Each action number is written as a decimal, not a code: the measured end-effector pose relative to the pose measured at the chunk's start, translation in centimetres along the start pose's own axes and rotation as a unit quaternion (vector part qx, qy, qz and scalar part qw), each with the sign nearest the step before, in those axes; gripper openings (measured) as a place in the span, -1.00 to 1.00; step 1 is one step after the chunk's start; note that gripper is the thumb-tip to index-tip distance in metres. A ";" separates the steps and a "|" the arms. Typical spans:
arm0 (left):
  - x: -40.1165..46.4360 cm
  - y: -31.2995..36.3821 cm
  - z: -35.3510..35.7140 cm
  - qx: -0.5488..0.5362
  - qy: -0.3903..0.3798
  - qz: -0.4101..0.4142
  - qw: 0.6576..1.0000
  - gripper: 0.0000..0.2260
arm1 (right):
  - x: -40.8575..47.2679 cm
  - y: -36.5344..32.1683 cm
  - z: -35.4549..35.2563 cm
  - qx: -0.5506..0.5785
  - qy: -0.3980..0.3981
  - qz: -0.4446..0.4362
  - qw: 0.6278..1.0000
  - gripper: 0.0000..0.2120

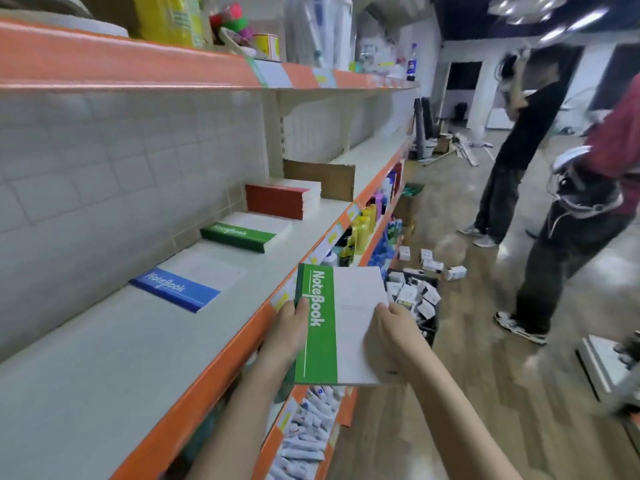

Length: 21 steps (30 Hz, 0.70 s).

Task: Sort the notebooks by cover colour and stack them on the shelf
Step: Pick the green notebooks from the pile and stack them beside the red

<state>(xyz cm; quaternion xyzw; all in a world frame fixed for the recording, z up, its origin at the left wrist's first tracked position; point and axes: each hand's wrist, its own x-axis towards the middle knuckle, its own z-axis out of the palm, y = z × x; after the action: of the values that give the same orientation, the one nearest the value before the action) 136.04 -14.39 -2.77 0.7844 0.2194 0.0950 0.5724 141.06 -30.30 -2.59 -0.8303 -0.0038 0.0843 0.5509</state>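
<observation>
I hold a green-and-white notebook [341, 320] in front of the shelf's orange front edge, cover up. My left hand [289, 329] grips its green spine side with the thumb on top. My right hand [393, 329] grips its white right edge. On the pale shelf [104, 341] lie three piles along the wall: a blue notebook [183, 287] nearest, a green stack [246, 230] behind it, and a red stack [282, 199] farthest.
A brown cardboard piece [320, 180] stands behind the red stack. Lower shelves hold bottles [362, 230] and tubes [304, 434]. A dark crate of small boxes [414, 294] sits on the floor, with loose boxes nearby. Two people [519, 133] stand in the aisle at right.
</observation>
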 end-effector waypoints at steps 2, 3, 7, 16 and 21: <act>0.8 0.2 2.0 0.003 -0.016 -0.011 1.000 -0.64 | 1.1 0.8 -1.5 -0.012 0.011 0.016 1.000 -0.68; 1.1 0.3 3.0 0.004 -0.025 -0.016 1.000 -0.63 | 1.6 1.2 -2.3 -0.012 0.017 0.018 1.000 -0.70; 2.5 1.1 6.2 0.000 -0.052 -0.027 0.998 -0.65 | 3.6 2.3 -4.5 -0.016 0.035 0.036 0.999 -0.72; 8.0 3.1 10.8 0.005 -0.072 -0.031 0.997 -0.71 | 9.9 3.0 -7.1 -0.014 0.045 0.071 0.996 -0.64; 13.7 4.8 12.4 -0.008 -0.071 -0.023 0.997 -0.65 | 16.1 1.4 -7.4 -0.015 0.027 0.061 0.998 -0.68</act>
<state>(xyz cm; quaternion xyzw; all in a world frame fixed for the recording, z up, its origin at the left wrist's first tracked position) 154.29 -20.01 -3.69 0.7795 0.1952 0.0280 0.5946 157.87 -36.00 -3.25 -0.8392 0.0605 0.0947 0.5320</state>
